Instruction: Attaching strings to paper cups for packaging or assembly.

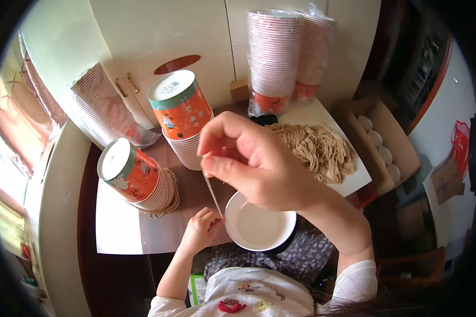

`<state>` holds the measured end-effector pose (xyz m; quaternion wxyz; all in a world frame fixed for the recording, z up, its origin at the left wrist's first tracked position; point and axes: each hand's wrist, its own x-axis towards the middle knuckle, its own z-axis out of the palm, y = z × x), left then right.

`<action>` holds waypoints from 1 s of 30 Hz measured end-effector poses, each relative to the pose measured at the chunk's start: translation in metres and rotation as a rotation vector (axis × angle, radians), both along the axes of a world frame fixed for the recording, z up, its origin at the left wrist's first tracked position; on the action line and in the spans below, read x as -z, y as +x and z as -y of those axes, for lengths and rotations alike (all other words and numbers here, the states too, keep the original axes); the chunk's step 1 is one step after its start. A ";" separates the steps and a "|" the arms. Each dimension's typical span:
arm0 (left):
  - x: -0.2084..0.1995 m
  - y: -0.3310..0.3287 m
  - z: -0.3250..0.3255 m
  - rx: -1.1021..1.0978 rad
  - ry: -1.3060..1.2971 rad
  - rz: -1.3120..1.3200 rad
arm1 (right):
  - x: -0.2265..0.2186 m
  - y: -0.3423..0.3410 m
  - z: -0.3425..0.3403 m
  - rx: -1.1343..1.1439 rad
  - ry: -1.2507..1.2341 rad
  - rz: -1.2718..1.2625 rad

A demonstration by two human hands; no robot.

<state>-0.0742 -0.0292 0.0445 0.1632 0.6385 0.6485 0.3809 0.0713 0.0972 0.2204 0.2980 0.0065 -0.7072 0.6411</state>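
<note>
A length of tan cord (213,194) is stretched between my two hands. My right hand (256,166) is raised above the table, its thumb and fingertips pinched on the upper end. Lower down and to the left, my left hand (199,230) pinches the other end beside the rim of a white paper cup (260,240). That cup sits at the table's near edge with its open mouth facing up at me. Part of its far rim is hidden behind my right hand.
Two stacks of upturned orange-and-green paper cups, one left (145,177) and one farther back (181,119), stand on the table. Cord loops hang around the left stack (170,193). A cord pile (322,150) lies right. Bagged cups (275,58) stand behind; a cardboard box (407,158) sits right.
</note>
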 end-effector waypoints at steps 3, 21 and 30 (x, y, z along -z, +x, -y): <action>0.000 0.002 0.004 -0.090 -0.001 0.107 | -0.005 0.014 -0.009 0.012 -0.139 0.015; 0.010 0.040 0.026 0.268 0.183 -0.555 | 0.068 0.132 -0.047 0.441 -0.567 -0.054; -0.006 -0.030 -0.027 0.166 0.202 -0.343 | 0.142 0.161 0.017 0.443 -0.939 -0.185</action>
